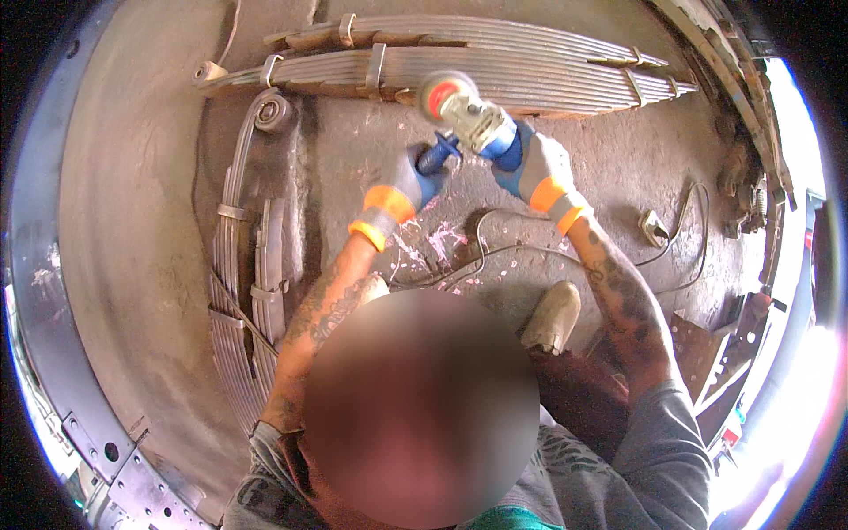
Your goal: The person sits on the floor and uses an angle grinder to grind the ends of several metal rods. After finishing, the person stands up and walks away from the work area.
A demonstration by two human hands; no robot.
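An angle grinder (477, 124) with a metal gear head and a round disc (446, 92), reddish at its centre, is held out in front of me. My left hand (415, 179), in a grey and blue glove with an orange cuff, is closed round the blue side handle (436, 155). Closed on the grinder's blue body is my right hand (539, 166), gloved the same way. The disc overlaps the near edge of a long leaf spring stack (530, 78) lying across the floor; whether it touches the metal I cannot tell.
Beyond lies another leaf spring stack (415, 31). More leaf springs (231, 256) lie at the left, one with a rolled eye (272, 111). A cable (521, 249) winds over the floor near my boot (552, 316) toward a socket block (654, 226). Metal framing (760, 106) borders the right.
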